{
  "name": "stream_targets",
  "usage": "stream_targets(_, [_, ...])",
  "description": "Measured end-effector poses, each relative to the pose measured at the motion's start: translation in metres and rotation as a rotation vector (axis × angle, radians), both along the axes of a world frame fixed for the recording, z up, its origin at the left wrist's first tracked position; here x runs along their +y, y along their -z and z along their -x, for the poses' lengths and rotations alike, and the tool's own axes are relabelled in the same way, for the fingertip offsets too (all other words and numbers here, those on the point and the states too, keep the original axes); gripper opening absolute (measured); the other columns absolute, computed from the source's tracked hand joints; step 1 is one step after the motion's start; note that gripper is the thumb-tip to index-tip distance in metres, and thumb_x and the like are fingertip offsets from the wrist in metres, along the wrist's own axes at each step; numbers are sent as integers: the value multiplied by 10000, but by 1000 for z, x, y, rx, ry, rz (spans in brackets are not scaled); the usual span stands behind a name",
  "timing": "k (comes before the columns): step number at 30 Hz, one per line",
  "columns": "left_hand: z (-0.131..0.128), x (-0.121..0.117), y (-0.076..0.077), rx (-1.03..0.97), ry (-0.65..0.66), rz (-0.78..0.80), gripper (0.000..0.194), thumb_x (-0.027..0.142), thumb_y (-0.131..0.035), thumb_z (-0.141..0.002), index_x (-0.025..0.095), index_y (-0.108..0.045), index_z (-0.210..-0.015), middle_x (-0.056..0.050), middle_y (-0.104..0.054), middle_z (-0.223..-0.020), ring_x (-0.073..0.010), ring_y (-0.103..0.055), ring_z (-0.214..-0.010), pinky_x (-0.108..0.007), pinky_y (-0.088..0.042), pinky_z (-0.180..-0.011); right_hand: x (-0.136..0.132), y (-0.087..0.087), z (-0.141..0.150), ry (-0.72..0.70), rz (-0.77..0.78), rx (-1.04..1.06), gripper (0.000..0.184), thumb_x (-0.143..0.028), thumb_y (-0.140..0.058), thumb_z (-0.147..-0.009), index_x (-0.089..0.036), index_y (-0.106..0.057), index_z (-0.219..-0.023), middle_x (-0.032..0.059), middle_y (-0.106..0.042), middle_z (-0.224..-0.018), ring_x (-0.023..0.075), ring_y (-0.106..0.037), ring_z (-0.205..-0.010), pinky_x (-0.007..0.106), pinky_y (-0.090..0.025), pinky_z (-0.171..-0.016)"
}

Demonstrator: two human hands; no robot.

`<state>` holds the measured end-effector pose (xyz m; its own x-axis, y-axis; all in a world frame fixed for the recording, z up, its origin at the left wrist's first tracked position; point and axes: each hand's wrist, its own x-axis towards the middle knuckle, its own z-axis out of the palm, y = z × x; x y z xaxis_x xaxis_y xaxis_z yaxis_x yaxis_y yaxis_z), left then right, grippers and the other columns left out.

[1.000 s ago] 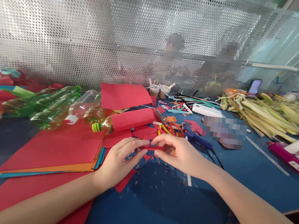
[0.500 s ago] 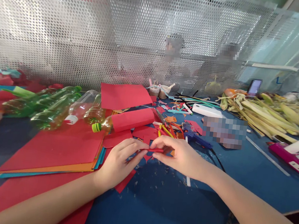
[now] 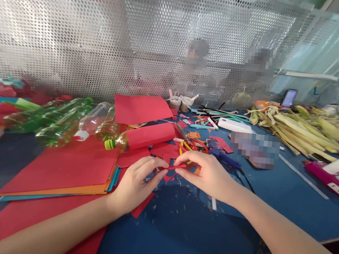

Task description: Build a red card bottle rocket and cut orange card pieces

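My left hand (image 3: 135,184) and my right hand (image 3: 205,174) meet over the blue table (image 3: 176,229), both pinching a thin red paper strip (image 3: 176,167). The left fingertips hold its left end, the right thumb and forefinger its right end, which is tipped slightly upward. Small red paper scraps (image 3: 168,178) lie on the table just under the strip. A rolled red paper tube (image 3: 150,135) lies just behind my left hand.
A stack of red, orange and teal paper sheets (image 3: 60,169) lies at left, with several plastic bottles (image 3: 62,125) behind it. A blue glue gun (image 3: 223,156), coloured offcuts, corn husks (image 3: 303,132) and a pink device (image 3: 330,180) lie to the right. A perforated metal screen (image 3: 106,34) stands behind; two people sit beyond it.
My right hand has lifted slightly, tilting the strip's right end upward. My left hand has stayed almost where it was.
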<state>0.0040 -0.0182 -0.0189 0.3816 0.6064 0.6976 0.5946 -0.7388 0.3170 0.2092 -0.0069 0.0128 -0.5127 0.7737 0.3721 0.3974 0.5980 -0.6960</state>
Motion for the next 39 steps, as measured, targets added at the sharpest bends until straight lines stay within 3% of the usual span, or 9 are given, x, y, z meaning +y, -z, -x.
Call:
stream_targets(8, [0, 2, 1, -83, -39, 76, 61, 203, -524, -881, 217, -582, -883, -2, -671, -790, -128, -641, -691, -253, -541, -676, 4, 2, -2, 36, 70, 34, 100, -173, -597, -832, -189, -642, -919, 15, -717, -878, 129, -678, -769, 256, -556, -756])
stream_targets(17, [3, 8, 8, -293, -63, 323, 100, 224, -516, -872, 220, -595, -935, -26, -661, -893, -160, -659, -833, -282, -543, -745, 6, 3, -4, -92, 331, 157, 184, -247, -593, -859, -195, -668, -1019, 34, -720, -1003, 148, -682, -919, 279, -550, -854])
stream_targets(25, [5, 9, 10, -322, -39, 363, 108, 226, -544, -855, 224, -619, -933, -24, -680, -923, -162, -664, -861, -286, -540, -784, 7, 7, -3, -112, 337, 163, 161, -224, -632, -831, -195, -687, -979, 17, -734, -943, 144, -691, -882, 271, -554, -834])
stream_targets(30, [5, 10, 8, -265, -56, 306, 104, 208, -548, -854, 229, -635, -907, -20, -684, -898, -161, -654, -852, -275, -542, -752, 7, 4, -3, -52, 198, 29, 174, -180, -574, -854, -200, -692, -980, 23, -739, -942, 150, -695, -858, 271, -555, -808])
stream_targets(36, [1, 10, 0, -155, -119, 267, 131, 214, -539, -859, 234, -666, -884, -17, -698, -825, -162, -647, -788, -270, -541, -706, 20, -4, -17, 334, -177, -11, 187, -192, -510, -864, -203, -684, -933, 60, -732, -955, 195, -691, -818, 348, -559, -772])
stream_targets(39, [1, 9, 0, -147, -117, 259, 136, 215, -531, -861, 231, -666, -867, -21, -691, -821, -158, -645, -770, -240, -537, -625, 31, -3, -26, 441, -360, -126, 185, -153, -524, -850, -214, -689, -906, 61, -728, -935, 229, -665, -856, 406, -529, -806])
